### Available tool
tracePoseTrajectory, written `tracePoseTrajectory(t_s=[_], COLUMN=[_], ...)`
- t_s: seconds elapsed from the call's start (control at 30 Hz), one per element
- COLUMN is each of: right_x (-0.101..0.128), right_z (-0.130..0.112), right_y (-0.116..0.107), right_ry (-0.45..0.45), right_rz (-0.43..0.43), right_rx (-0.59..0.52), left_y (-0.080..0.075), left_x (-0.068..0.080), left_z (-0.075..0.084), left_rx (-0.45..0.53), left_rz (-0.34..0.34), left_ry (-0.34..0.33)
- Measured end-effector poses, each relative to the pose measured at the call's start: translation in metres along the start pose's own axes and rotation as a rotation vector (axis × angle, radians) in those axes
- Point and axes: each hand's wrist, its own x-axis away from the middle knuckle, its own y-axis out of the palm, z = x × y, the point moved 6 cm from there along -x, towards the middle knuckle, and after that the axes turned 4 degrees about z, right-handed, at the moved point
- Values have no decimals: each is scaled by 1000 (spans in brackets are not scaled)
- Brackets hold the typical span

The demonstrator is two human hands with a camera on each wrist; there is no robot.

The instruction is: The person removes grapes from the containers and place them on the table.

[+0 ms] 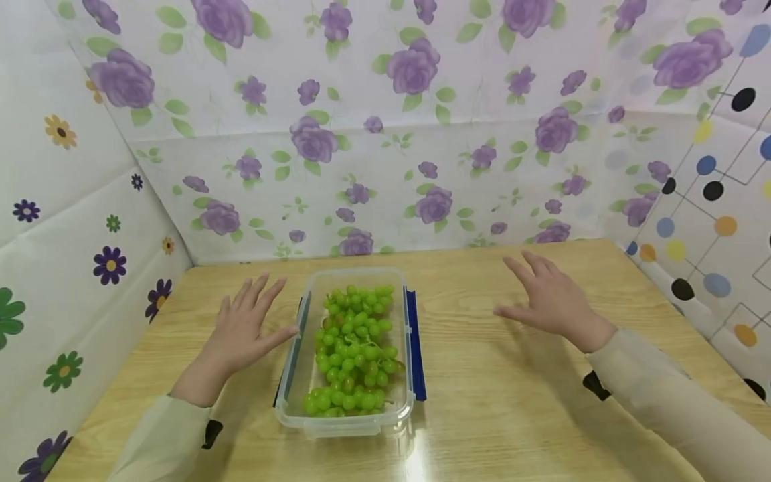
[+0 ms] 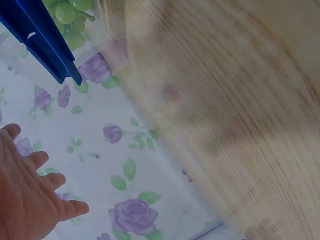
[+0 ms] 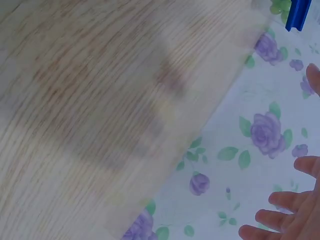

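A clear plastic container [image 1: 349,426] with blue side flaps stands on the table, its top uncovered. Inside lie bunches of green grapes [image 1: 355,341]. To its left, my left hand [image 1: 243,335] hovers with fingers spread, the thumb close to the container's left side; whether it touches cannot be told. My right hand [image 1: 551,301] is held over the table well to the right of the container, fingers straight and holding nothing. In the left wrist view, a blue flap [image 2: 42,40] shows beside some grapes. The right wrist view catches another blue flap [image 3: 298,14] at its top corner.
The wooden table [image 1: 470,375] carries the container left of its middle. A sheet with purple roses [image 1: 415,134] hangs along the back edge. Flowered sheeting [image 1: 66,268] borders the left side, and dotted sheeting [image 1: 717,221] the right.
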Motion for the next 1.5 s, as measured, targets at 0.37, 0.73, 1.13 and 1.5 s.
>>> tracePoseTrajectory(t_s=[0.37,0.73,1.13,1.5], right_x=[-10,-17,-19,-23], right_z=[-11,-30,-56,-75], right_y=[-9,-22,-27,-31], right_ry=[-8,2,-42,-81], right_rz=[60,34,61,67], right_rx=[-54,-119,-162,-241], left_y=[-10,-11,-4,-3], left_x=[-3,-9,-9,-7], left_z=[14,18,21,26], left_rx=[-6,56,121,116], left_rz=[64,26,-20,-21], left_ry=[55,10,3,-28])
